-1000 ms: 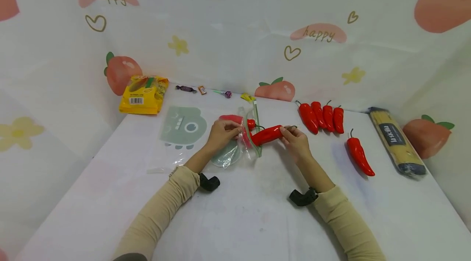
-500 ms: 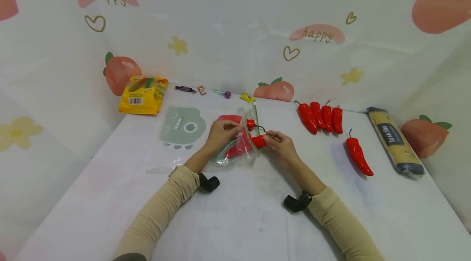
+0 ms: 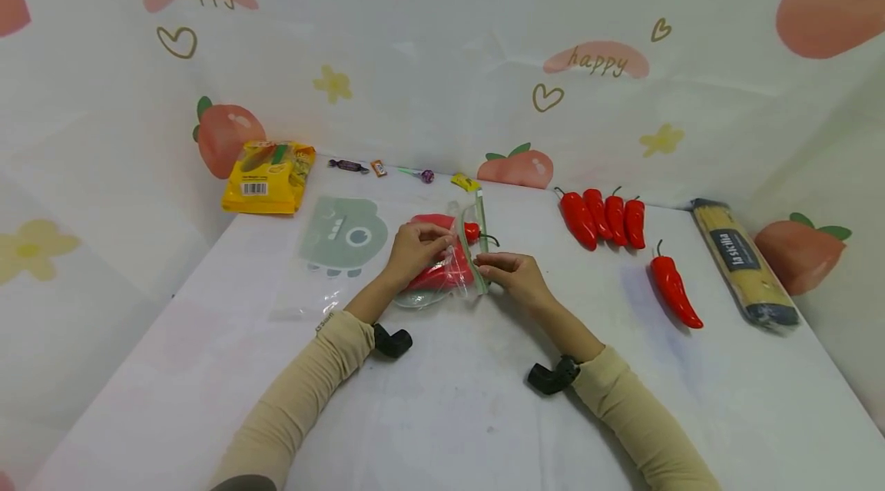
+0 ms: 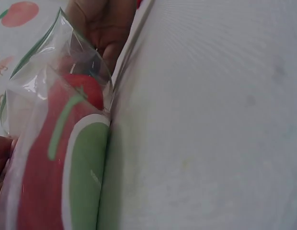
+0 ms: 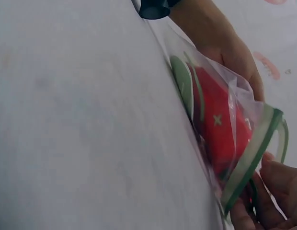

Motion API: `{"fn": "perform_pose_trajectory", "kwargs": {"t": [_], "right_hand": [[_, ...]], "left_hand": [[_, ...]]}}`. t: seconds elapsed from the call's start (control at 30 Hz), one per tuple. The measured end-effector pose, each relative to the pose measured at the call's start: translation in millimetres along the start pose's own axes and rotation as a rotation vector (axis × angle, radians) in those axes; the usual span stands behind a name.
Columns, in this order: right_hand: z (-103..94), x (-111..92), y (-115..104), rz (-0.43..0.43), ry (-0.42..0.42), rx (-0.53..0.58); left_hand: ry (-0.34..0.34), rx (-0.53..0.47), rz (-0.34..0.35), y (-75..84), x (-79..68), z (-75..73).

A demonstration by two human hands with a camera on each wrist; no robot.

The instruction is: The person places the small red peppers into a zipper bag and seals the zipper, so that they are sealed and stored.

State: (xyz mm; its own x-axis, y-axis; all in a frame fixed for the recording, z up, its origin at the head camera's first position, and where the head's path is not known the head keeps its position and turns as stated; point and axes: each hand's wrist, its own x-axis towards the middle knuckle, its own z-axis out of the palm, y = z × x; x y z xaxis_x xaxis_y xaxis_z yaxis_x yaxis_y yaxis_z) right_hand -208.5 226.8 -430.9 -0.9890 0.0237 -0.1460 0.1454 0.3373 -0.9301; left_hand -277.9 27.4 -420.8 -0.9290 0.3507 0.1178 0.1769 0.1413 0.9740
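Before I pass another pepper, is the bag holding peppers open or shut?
Open: the bag gapes at its green rim, and a pepper stem pokes out.

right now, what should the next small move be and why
Probably nudge the upper red chili pepper deeper into the zip bag: its stem pokes past the green zip edge; the right hand is close by, and the left hand holds the bag.

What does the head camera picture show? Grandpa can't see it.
A left hand holds a clear bag of red peppers, while a right hand is at the open mouth. Five more peppers lie to the right.
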Motion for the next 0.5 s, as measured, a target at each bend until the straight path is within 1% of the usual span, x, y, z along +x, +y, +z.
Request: {"fn": "perform_pose_trajectory", "kwargs": {"t": [0.07,0.13,0.27,0.33,0.4,0.5], "right_hand": [[-8.8,-2,2,-0.010,-0.003,0.017],[-22.1,-5,3,-0.021,0.014,0.028],[-60.8,-18,8,-0.038,0.065,0.109],[-83.1,-25,11,-0.034,0.093,0.213],[-105.2,-32,14,-0.050,0.127,0.318],[-135.6,-41,19,-0.100,0.150,0.552]], "left_hand": [[-0.005,-0.022,-0.009,0.6,0.0,0.0],[-0.014,-0.026,-0.005,1.1,-0.3,1.0],[-0.027,-0.036,-0.005,1.6,-1.0,3.1],[-0.028,-0.032,-0.004,0.9,-1.0,3.1],[-0.025,-0.032,0.004,0.2,-1.0,2.3],[-0.021,-0.022,0.018,-0.4,-1.1,0.7]]}}
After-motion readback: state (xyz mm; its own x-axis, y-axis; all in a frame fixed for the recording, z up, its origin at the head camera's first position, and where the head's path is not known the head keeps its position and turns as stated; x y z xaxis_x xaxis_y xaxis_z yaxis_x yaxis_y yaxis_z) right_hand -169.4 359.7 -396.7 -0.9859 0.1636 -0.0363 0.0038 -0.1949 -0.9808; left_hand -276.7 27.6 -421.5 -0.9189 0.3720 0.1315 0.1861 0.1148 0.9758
